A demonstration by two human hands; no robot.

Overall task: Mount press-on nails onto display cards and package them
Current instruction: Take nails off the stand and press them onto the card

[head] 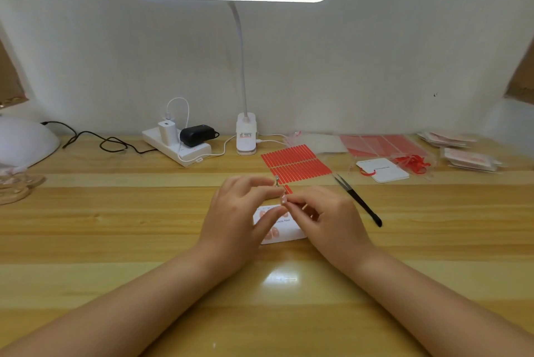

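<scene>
A white display card [291, 233] with several pink nails on it lies on the wooden desk, mostly hidden under my hands. Just above it, my left hand [239, 212] and my right hand [326, 212] meet fingertip to fingertip. Between them is a small pale press-on nail [284, 199], pinched by my right fingers. My left fingers hold a thin stick [276, 180] that pokes upward. A short red adhesive strip [288, 189] shows just behind the fingertips.
A sheet of red adhesive strips [296, 164] lies behind my hands. Black tweezers [358, 200] lie to the right. Further right are a white tag card [384, 170], clear bags with red sheets [381, 145] and packed sets [471, 158]. A lamp base [246, 137] and power strip [176, 147] stand at the back.
</scene>
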